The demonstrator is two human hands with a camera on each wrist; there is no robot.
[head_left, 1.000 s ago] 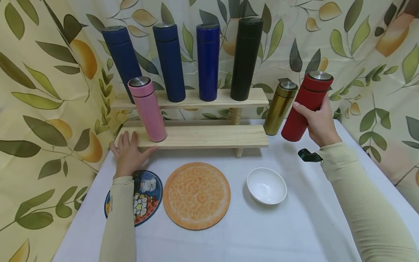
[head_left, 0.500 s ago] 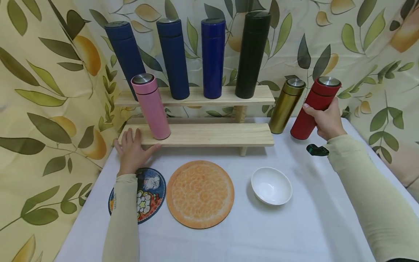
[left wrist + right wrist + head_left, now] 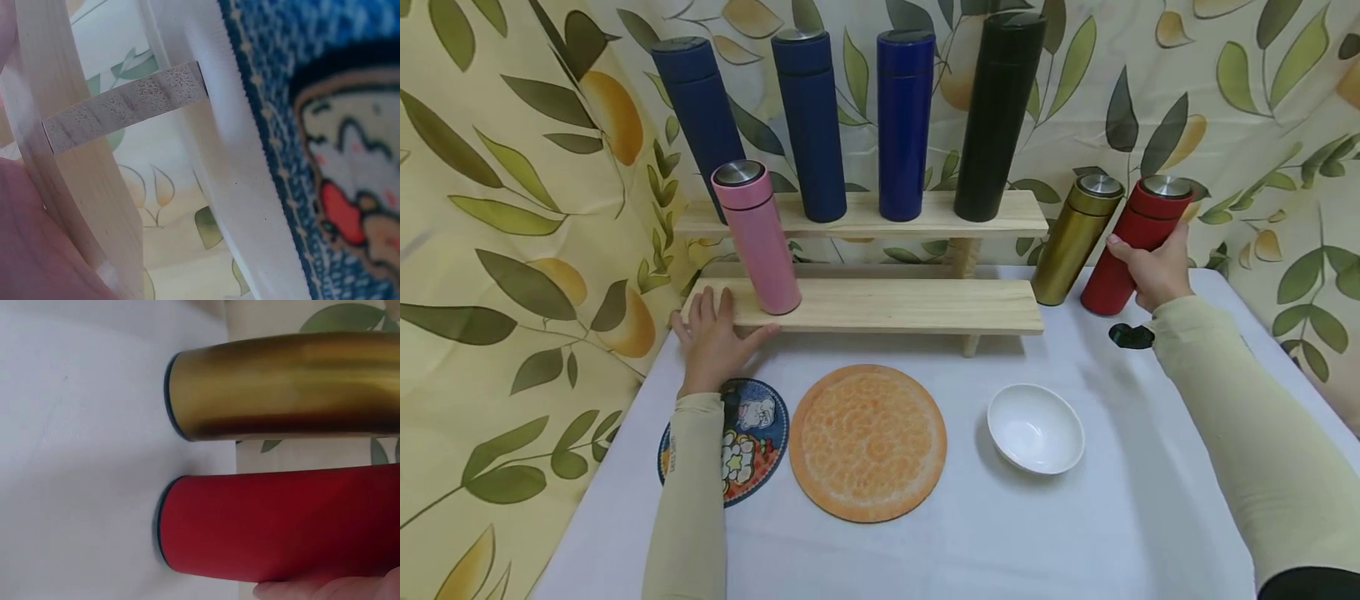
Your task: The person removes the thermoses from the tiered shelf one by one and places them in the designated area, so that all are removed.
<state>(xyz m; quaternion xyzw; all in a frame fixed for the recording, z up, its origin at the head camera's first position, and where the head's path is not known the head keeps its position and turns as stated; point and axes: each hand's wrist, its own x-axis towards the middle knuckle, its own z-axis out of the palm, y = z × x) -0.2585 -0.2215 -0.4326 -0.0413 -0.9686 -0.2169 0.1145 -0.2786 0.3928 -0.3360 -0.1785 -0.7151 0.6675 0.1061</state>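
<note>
My right hand (image 3: pixel 1157 265) grips a red thermos bottle (image 3: pixel 1131 250) with a steel-topped lid, thumb across its front. The bottle stands at the table's right side, base on the cloth, just right of a gold thermos bottle (image 3: pixel 1077 242). In the right wrist view, a narrow gap separates the red bottle (image 3: pixel 275 525) from the gold one (image 3: pixel 281 387). My left hand (image 3: pixel 711 342) rests on the left end of the lower shelf of a wooden rack (image 3: pixel 895 304), fingers spread over the board and thumb along its front edge. Beside these fingers stands a pink thermos bottle (image 3: pixel 758 242).
The upper shelf (image 3: pixel 865 215) bears two navy bottles (image 3: pixel 811 133), a glossy blue bottle (image 3: pixel 905 129) and a black bottle (image 3: pixel 1000 117). In front lie a round patterned mat (image 3: pixel 767 417), partly under my left forearm, a round tan mat (image 3: pixel 868 442) and a white bowl (image 3: pixel 1036 429).
My right hand has brought the red bottle down onto the table and nearer the gold bottle. My left hand stays on the shelf. The head view has shifted slightly.
</note>
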